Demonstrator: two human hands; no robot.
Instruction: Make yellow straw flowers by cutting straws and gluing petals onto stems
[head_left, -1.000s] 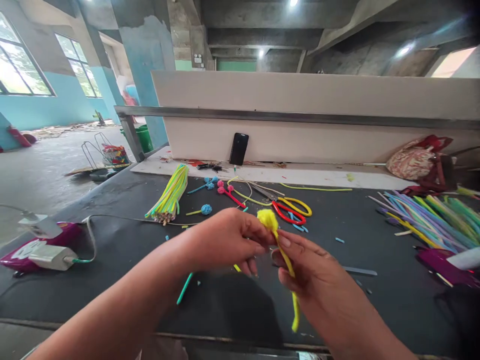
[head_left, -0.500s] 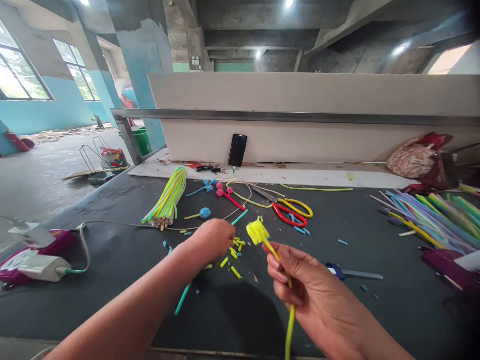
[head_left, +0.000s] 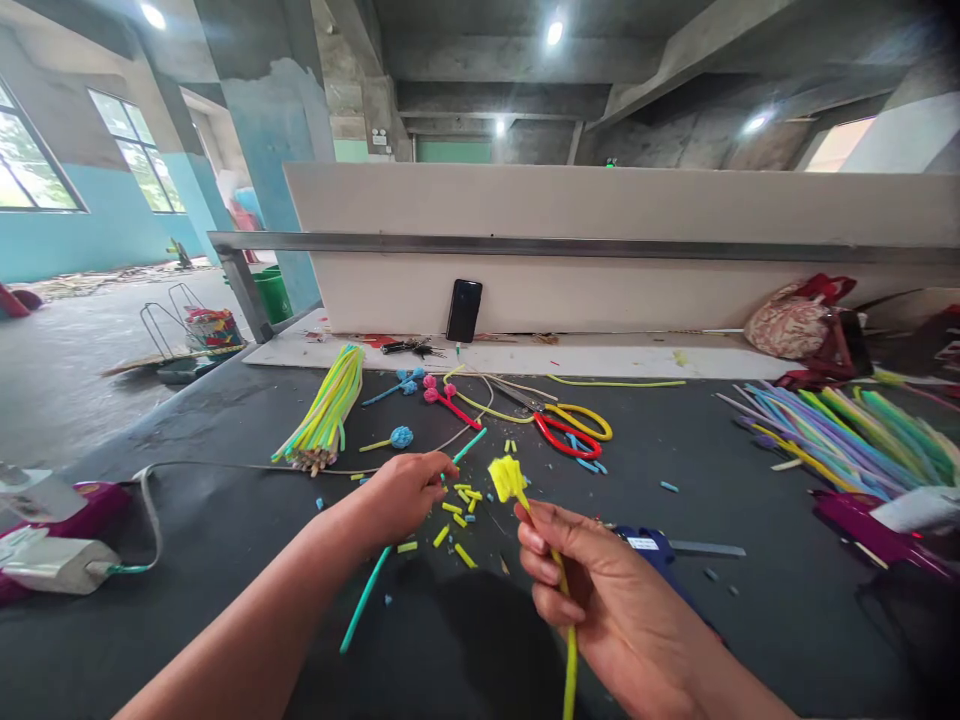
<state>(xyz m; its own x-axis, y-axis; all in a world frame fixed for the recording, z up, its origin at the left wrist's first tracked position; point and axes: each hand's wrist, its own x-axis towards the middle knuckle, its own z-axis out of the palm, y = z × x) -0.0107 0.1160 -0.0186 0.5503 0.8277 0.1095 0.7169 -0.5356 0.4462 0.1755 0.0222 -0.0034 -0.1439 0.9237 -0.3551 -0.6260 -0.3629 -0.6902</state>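
My right hand [head_left: 600, 590] is closed round the stem of a yellow pipe cleaner [head_left: 571, 660] and holds it upright. Its fuzzy yellow tuft [head_left: 508, 478] sticks up above my fingers. My left hand [head_left: 409, 490] reaches forward over the black table [head_left: 225, 530] with its fingers pinched at the near end of a short teal pipe cleaner piece [head_left: 470, 445]. Several cut yellow bits [head_left: 459, 505] lie scattered between my hands. Another teal piece [head_left: 364, 600] lies under my left forearm.
Red and yellow scissors [head_left: 570, 435] lie beyond my hands, a blue glue gun [head_left: 652, 550] just right of them. A yellow-green bundle [head_left: 322, 415], small blue [head_left: 401, 437] and pink [head_left: 435, 392] tufted pieces, a phone [head_left: 463, 310], coloured pipe cleaners [head_left: 847, 430] and a purple glue gun [head_left: 52, 530] surround them.
My hands were together on the yellow tuft. The left hand has let go and reached forward to the teal piece, uncovering the yellow bits. The right hand has drawn back slightly.
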